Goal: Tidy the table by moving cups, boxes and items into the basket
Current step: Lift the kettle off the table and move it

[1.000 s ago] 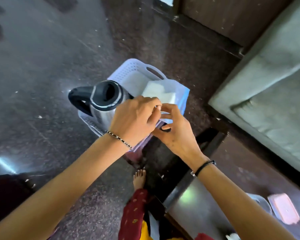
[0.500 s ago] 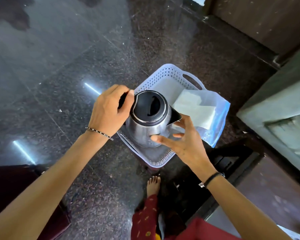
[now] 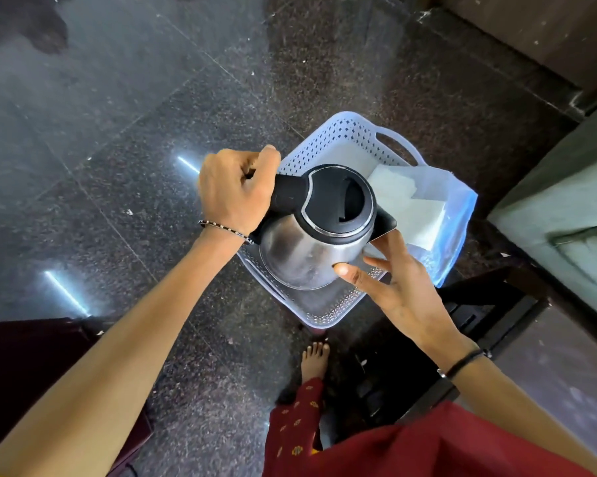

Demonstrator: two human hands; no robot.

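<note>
Two Hands on a Steel Kettle Over the Basket

One kettle (image 3: 311, 242) sat at the centre of the scene: a brushed steel body, dulled and smudged on its near flank, topped by a black plastic lid with a bright metal ring around it and a curved finger slot in the middle. A black handle ran off to the left and a short black spout pointed right. It was within the outline of the pale lavender basket (image 3: 328, 139), over the basket's near half; whether its base touched the basket floor could not be told from above.

The left hand (image 3: 233, 191) was clenched around the black handle, fingers curled over the top. The right hand (image 3: 397, 290) was spread and released, its fingers extended, thumb tip and fingertips touching the steel wall below the spout; it steadied rather than gripped.

Behind the kettle, a clear bluish plastic bag (image 3: 452, 215) holding white folded sheets lay in the basket and spilled over its right rim. The basket had perforated walls and a slot handle at the far end. It stood on a dark speckled stone floor (image 3: 118, 132). A bare foot (image 3: 314, 359) and a dark red patterned garment (image 3: 428, 449) showed below. Each wrist carried a thin band.
</note>
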